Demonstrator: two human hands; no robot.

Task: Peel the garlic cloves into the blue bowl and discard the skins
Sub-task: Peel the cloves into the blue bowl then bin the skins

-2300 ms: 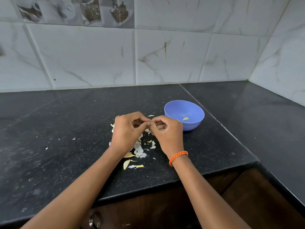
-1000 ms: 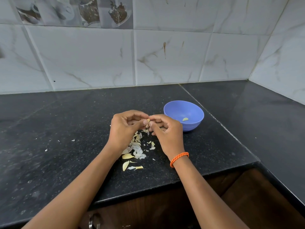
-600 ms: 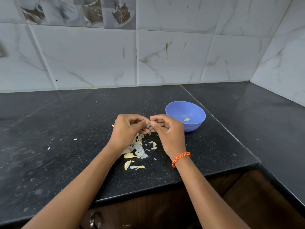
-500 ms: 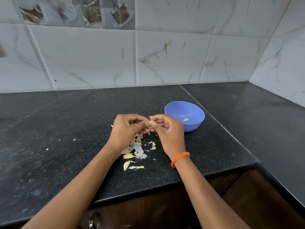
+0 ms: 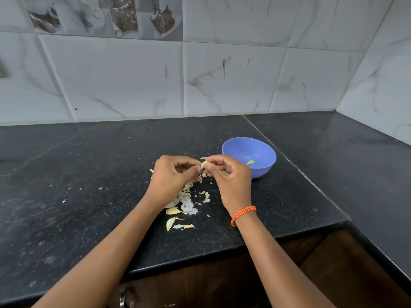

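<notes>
Both hands meet above the counter [image 5: 89, 174]: the left hand [image 5: 171, 178] and right hand [image 5: 229, 176] pinch one garlic clove [image 5: 203, 164] between fingertips. It looks light, firm and likely slippery once bare; the skins [image 5: 185, 202] are papery. The blue bowl [image 5: 260, 152] sits just right, with open room around it.

Nothing to read here, honestly. No words, labels, brands or numbers anywhere I can see, and the printed picture tiles [image 5: 104, 16] up on the wall show only images, no lettering.
</notes>
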